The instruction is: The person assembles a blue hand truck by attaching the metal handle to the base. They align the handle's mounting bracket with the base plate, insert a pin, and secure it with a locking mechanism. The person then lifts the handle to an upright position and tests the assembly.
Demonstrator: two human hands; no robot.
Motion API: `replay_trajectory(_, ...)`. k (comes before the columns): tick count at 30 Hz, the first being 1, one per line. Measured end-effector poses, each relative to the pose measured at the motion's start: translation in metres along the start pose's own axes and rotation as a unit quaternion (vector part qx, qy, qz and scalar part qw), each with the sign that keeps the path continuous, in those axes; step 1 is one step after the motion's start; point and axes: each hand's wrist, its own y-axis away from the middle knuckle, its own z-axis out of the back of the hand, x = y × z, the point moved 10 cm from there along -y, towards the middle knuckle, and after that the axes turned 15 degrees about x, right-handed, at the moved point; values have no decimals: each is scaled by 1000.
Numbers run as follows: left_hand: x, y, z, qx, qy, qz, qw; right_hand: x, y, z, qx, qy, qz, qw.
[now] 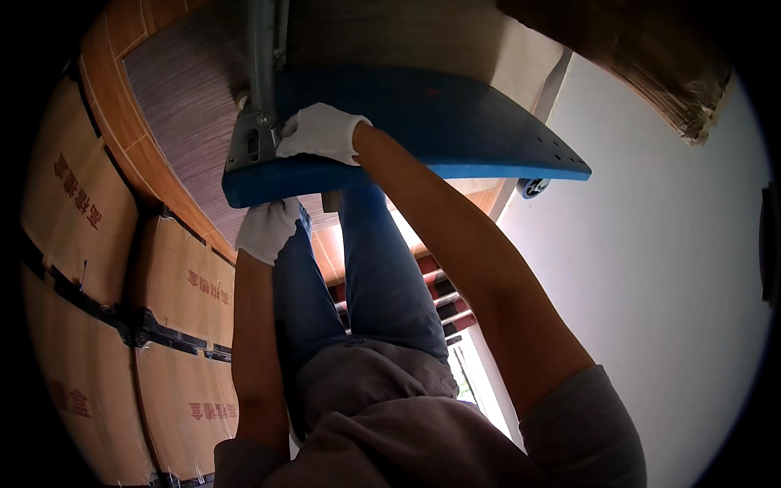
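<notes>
A blue platform (439, 122) of a hand truck spans the upper middle, with a grey metal handle bracket (246, 140) at its left end. From the bracket a metal handle tube (262, 57) runs up out of view. My right hand (324, 132), in a white glove, lies over the platform with curled fingers against the bracket's right side; anything pinched there is hidden. Just below the platform's near edge is my left hand (267, 229), also white-gloved, its fingers closed by the underside. What it holds cannot be made out.
Brown cartons (77, 207) are stacked along the left, with dark straps around them. A caster wheel (534, 188) shows under the platform's right end. A white wall (651, 260) stands to the right, and a worn carton (651, 65) juts in at upper right.
</notes>
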Motion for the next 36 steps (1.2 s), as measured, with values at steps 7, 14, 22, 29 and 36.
replay_trajectory(7,1,-9,9,22,0,63,998,8,6,-1,-7,12,-47,999)
replay_trajectory(14,41,12,-26,-42,610,356,707,6,3,0,-18,20,-46,999)
replay_trajectory(22,34,7,-4,-1,459,459,761,12,9,-2,8,21,-43,999)
replay_trajectory(29,27,-3,-15,-10,596,211,775,12,7,0,13,68,-8,998)
replay_trajectory(36,-4,-1,-64,-68,965,145,-207,16,-1,-1,-5,127,41,991)
